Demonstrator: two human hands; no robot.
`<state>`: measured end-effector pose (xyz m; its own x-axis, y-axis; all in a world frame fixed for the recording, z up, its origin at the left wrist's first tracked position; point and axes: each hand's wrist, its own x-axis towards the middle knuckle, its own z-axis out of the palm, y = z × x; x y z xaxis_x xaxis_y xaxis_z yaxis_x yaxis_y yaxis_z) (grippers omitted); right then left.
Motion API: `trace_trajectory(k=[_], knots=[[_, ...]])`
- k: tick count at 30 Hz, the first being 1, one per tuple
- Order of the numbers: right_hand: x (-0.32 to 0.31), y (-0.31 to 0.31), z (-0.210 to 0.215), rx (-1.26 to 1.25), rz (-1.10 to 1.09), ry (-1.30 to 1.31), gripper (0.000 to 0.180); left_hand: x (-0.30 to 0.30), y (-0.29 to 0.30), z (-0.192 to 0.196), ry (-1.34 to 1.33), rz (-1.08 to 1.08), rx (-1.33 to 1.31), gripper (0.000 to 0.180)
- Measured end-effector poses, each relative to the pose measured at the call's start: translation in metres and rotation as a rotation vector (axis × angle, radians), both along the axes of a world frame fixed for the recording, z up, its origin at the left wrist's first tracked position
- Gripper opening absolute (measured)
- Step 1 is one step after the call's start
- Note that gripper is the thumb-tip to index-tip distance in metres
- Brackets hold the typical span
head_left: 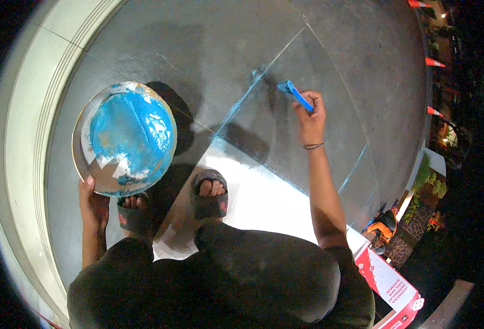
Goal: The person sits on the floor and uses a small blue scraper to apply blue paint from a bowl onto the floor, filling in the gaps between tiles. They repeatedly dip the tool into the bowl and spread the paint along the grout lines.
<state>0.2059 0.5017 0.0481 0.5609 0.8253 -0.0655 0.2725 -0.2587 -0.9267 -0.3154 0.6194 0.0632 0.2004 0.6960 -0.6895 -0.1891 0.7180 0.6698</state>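
Observation:
My left hand (91, 204) grips the lower rim of a round pan (124, 138) whose inside is smeared with blue paint; I hold it up at my left side. My right hand (311, 112) reaches forward, fingers closed on a blue-handled paintbrush (293, 93) whose tip points at the grey concrete floor (329, 55). A thin blue line (236, 107) runs along a seam in the concrete just left of the brush. My two feet in dark sandals (209, 194) stand below on a white painted patch (264, 203).
A pale raised curb (23, 137) curves along the left. Orange-and-white cones (433, 62) stand along the far right edge. A red-and-white sign (392, 285) and a crouching person in orange (383, 227) are at lower right, beside plants.

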Motion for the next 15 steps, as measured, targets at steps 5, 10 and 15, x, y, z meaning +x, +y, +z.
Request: trace_trajectory(k=[5,10,15], knots=[[0.038,0.03,-0.007,-0.094,0.337,-0.758,0.047,-0.014,0.002,0.003,0.022,-0.047,-0.032,0.072],[0.061,0.069,-0.019,-0.046,0.525,-1.052,0.051,-0.008,0.005,0.012,0.101,-0.062,-0.034,0.075],[0.07,0.082,-0.036,-0.052,0.635,-1.074,0.051,-0.008,0.003,0.014,0.143,-0.044,-0.028,0.078]])
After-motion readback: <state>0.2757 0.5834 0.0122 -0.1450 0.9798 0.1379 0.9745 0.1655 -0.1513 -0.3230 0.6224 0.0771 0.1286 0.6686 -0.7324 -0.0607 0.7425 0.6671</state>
